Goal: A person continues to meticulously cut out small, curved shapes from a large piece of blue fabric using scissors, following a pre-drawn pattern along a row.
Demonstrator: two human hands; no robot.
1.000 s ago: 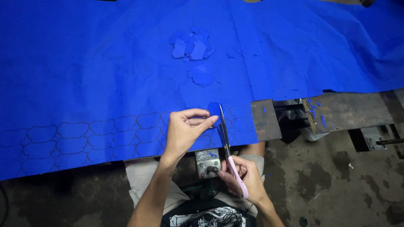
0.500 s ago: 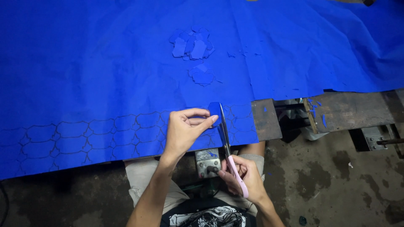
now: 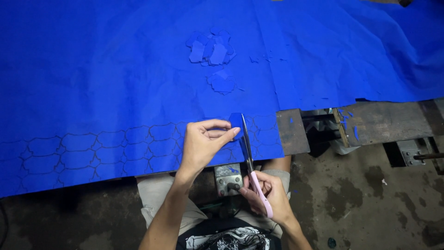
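A large blue sheet [image 3: 115, 69] covers the table, with outlined shapes drawn along its near edge. My left hand [image 3: 203, 141] pinches a small raised flap of the sheet [image 3: 236, 120] at that edge. My right hand [image 3: 268, 192] grips pink-handled scissors [image 3: 252, 162], whose blades point away from me and lie just right of the pinched flap, cutting into the sheet's edge.
Two small heaps of cut blue pieces [image 3: 210, 48] [image 3: 222, 83] lie farther up the sheet. A bare wooden table edge [image 3: 384, 122] with blue scraps shows at the right. A grey metal box [image 3: 227, 178] sits under the table by my knees, above a stained concrete floor.
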